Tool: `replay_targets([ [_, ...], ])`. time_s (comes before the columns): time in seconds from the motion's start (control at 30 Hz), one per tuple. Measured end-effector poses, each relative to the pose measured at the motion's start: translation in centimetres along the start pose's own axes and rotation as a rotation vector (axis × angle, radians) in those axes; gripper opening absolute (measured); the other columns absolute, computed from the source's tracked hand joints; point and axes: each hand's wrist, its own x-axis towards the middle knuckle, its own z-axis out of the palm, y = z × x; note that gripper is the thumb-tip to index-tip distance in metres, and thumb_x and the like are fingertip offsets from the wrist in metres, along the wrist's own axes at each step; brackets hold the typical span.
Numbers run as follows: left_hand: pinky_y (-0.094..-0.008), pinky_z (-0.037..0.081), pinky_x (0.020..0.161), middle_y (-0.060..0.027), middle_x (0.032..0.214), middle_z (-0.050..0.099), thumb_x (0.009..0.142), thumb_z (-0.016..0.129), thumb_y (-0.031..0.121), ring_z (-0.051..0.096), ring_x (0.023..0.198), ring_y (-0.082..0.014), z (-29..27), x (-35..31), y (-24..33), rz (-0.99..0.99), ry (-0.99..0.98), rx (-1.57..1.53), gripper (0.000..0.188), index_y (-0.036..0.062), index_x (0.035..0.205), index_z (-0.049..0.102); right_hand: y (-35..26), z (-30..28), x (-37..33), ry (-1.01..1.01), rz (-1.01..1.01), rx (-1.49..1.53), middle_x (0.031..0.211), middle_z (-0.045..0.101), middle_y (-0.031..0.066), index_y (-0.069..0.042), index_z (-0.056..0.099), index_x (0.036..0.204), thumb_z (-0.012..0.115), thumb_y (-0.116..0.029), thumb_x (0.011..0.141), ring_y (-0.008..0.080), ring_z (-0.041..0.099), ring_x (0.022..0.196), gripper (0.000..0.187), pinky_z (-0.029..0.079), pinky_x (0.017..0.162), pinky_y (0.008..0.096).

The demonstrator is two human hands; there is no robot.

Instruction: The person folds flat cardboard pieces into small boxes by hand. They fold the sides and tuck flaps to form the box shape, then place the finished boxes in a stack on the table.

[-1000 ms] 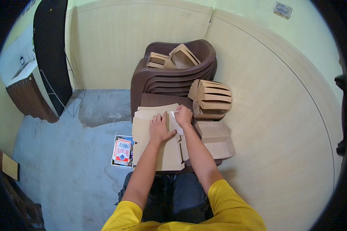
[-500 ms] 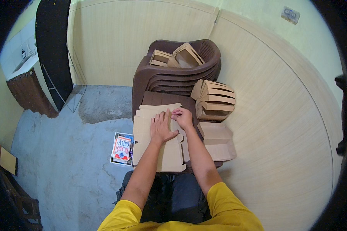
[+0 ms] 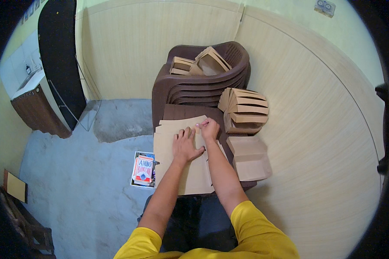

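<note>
Brown surface (image 3: 180, 111) below, left hand (image 3: 186, 146) stays spread on cardboard (image 3: 192, 180); right hand (image 3: 209, 128), pinched, has edged forward.

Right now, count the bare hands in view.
2: the left hand, spread on the flat tan cardboard sheet; the right hand, near the sheet's far right corner.

On the right, the bundle of nested cardboard trays (image 3: 247, 109) and the open cardboard tray (image 3: 251, 160) stand just beside the flat cardboard sheet (image 3: 167, 151), obstructing a low sideways pass; the pale panelled wall (image 3: 317, 146) rises beyond them. Ahead, the stacked brown plastic armchairs (image 3: 170, 86) block a low forward reach. Leftward, the white-rimmed box (image 3: 134, 168) sits just beside the sheet, with wide room past it over the grey-blue floor (image 3: 82, 172). Only a narrow gap separates the left hand (image 3: 186, 147) from the right hand (image 3: 209, 129).
</note>
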Motion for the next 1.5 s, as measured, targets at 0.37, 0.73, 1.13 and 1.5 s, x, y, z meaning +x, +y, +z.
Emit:
replay_targets([
  [0.37, -0.0586, 0.027, 0.129, -0.0103, 0.158, 0.054, 0.092, 0.067, 0.041, 0.041, 0.156, -0.0320, 1.0, 0.5, 0.1, -0.119, 0.068, 0.051, 0.068, 0.0139, 0.153, 0.055, -4.1, -13.1, -10.0, -0.217, -0.417, -0.226, 0.097, 0.075, 0.0145, -0.003, 0.076, 0.109, 0.078, -0.029, 0.098, 0.0311, 0.072, 0.092, 0.029, 0.057, 0.087, 0.0447],
  [0.73, -0.0566, 0.028, 0.125, -0.0084, 0.157, 0.059, 0.096, 0.066, 0.061, 0.051, 0.149, -0.0302, -6.2, -4.4, -4.8, -0.322, -0.058, 0.315, 0.069, 0.0168, 0.149, 0.063, 0.7, -15.1, -20.6, -0.130, -0.252, 0.068, 0.160, 0.044, 0.0325, 0.005, 0.031, 0.164, 0.056, -0.034, 0.111, 0.0476, 0.047, 0.146, 0.071, 0.034, 0.127, 0.0515],
  [1.13, -0.0466, 0.051, 0.106, -0.0130, 0.136, 0.067, 0.087, 0.074, 0.046, 0.062, 0.133, -0.0308, -2.7, -4.9, -4.7, 0.304, -0.055, 0.002, 0.056, 0.0124, 0.132, 0.071, 3.9, -15.3, -20.6, -0.128, -0.057, 0.446, 0.151, 0.056, 0.0267, 0.001, 0.041, 0.159, 0.044, -0.039, 0.118, 0.0357, 0.060, 0.140, 0.057, 0.044, 0.118, 0.0455],
  [1.5, -0.0443, 0.055, 0.096, -0.0092, 0.121, 0.074, 0.089, 0.071, 0.074, 0.066, 0.122, -0.0270, -4.6, -5.0, 1.3, -0.327, -0.277, 0.316, 0.075, 0.0085, 0.126, 0.074, 3.6, -14.2, -20.7, -0.023, -0.161, 0.201, 0.145, 0.057, 0.0219, 0.003, 0.058, 0.142, 0.061, -0.029, 0.111, 0.0364, 0.061, 0.132, 0.044, 0.048, 0.115, 0.0429],
])
